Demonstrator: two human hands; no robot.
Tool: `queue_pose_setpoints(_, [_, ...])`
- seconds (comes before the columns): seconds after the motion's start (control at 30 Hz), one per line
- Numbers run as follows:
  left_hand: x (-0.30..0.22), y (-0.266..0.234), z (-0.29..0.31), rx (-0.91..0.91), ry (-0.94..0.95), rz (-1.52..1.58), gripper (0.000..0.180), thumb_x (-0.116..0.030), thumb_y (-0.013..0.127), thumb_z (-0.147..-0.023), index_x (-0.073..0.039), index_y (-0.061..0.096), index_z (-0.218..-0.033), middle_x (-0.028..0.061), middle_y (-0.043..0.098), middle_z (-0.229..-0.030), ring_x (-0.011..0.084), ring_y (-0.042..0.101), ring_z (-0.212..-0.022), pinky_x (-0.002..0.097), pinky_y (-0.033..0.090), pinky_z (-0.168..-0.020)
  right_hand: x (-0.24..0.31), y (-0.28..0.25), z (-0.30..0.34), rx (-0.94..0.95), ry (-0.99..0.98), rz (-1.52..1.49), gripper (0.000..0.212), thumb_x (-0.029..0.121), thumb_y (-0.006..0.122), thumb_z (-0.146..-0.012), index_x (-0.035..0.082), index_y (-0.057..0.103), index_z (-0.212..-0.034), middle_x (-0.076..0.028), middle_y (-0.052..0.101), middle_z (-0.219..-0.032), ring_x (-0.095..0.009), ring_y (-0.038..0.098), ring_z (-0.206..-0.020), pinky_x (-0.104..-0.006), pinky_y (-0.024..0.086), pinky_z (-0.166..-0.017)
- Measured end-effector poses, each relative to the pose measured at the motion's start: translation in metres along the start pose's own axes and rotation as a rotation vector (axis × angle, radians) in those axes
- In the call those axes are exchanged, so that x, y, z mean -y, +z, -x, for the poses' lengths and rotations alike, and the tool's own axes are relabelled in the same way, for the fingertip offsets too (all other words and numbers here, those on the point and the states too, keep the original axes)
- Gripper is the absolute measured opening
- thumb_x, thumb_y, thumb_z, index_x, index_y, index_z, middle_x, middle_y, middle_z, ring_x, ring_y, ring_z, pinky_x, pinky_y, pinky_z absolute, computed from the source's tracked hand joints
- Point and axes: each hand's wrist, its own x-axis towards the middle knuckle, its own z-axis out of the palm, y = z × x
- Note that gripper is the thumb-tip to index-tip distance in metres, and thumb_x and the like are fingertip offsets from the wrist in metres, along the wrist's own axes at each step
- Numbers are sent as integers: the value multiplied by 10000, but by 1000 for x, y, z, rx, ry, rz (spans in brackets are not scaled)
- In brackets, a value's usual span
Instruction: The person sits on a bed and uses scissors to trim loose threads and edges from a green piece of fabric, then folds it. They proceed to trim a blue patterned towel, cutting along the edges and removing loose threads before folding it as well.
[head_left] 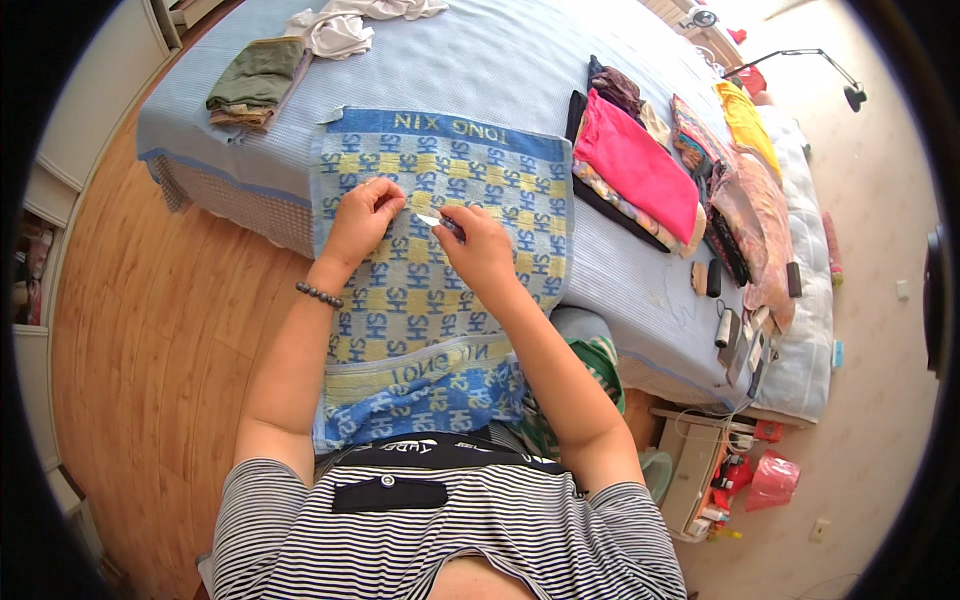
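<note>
A blue and yellow patterned towel (445, 300) spreads from the bed over my lap, its near end bunched at my waist. Above its middle, my right hand (478, 250) closes round what looks like a small knife (428, 220), with a pale pointed tip and a dark handle. The tip points left, toward my other hand. My left hand (362, 222) is just left of it, with thumb and fingers pressed together in a pinch. Anything between those fingertips is too small to make out. A dark beaded bracelet (320, 295) circles my left wrist.
The bed (470, 55) has a light blue cover. Folded green clothes (255, 85) and a white cloth (340, 35) lie at far left. At right are a pink garment (640, 160), other clothes and small items. A bedside cabinet (690, 480) stands at lower right, above wooden flooring.
</note>
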Motion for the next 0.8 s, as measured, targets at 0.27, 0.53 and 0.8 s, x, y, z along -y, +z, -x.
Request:
queue_pose_setpoints(0.27, [-5,-3,-1,-23,106,-2,45,-45,626,-834,-3,610,-840,85,590,-784,194,581,-690,293,468,-631,13,18,-14,-59,-126,225,238,234,653,-835,95,659,-1028,-97,573,-814,-286,603,-748,-389,483,-642])
queue_pose_setpoints(0.53, [-3,0,-1,-61,137,-36,44,-50,628,-833,-9,612,-835,67,580,-770,186,559,-667,283,458,-616,14,22,-20,-21,-156,334,205,210,653,-832,108,665,-1010,-86,566,-799,-279,601,-734,-396,483,-631])
queue_pose_setpoints(0.8, [21,-3,6,17,-149,542,94,-152,632,-895,-59,631,-880,-51,558,-745,21,493,-673,192,422,-607,6,14,-6,-75,-82,210,216,225,662,-837,114,667,-1022,-78,584,-816,-273,605,-712,-382,481,-624])
